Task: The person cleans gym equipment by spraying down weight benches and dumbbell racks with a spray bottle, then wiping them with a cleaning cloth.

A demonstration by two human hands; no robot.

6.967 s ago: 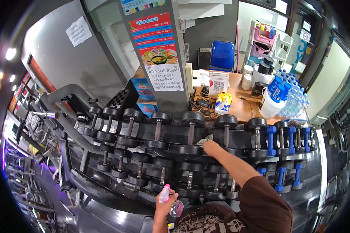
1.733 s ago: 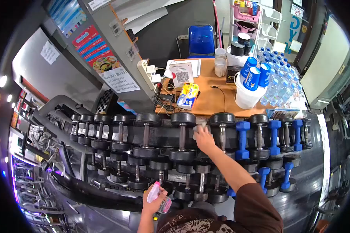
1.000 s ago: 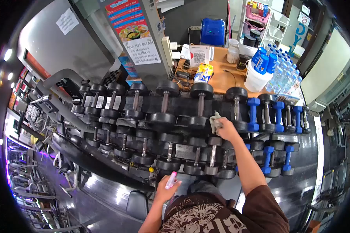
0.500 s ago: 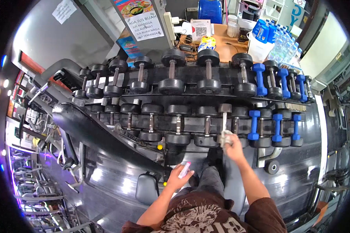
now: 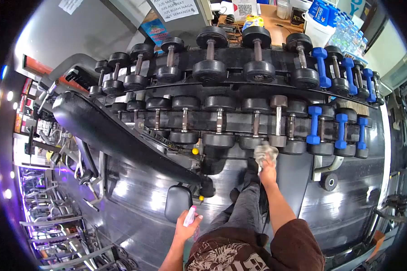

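Note:
My right hand (image 5: 268,169) is closed around a bunched, light-coloured cloth (image 5: 265,154). The cloth is by the near head of a black dumbbell (image 5: 256,124) on the lower tier; whether it touches is hard to tell. Just right of that stands a dumbbell with a bare metal handle and brownish heads (image 5: 278,119). Lower down, in front of my body, my left hand (image 5: 183,229) grips a small spray bottle (image 5: 189,217) with a white top and a pink tip. Its lower part is mostly hidden by my fingers.
A two-tier rack (image 5: 233,77) holds several black dumbbells and several blue ones (image 5: 314,125). A padded bench (image 5: 117,135) slants across the left, with a small seat pad (image 5: 178,203) near my left hand. Behind the rack is a desk (image 5: 276,31) with bottles.
My right hand and the cloth have come away from the metal-handled dumbbell, toward the black one on its left. My left hand with the bottle has moved left and down. The view has shifted.

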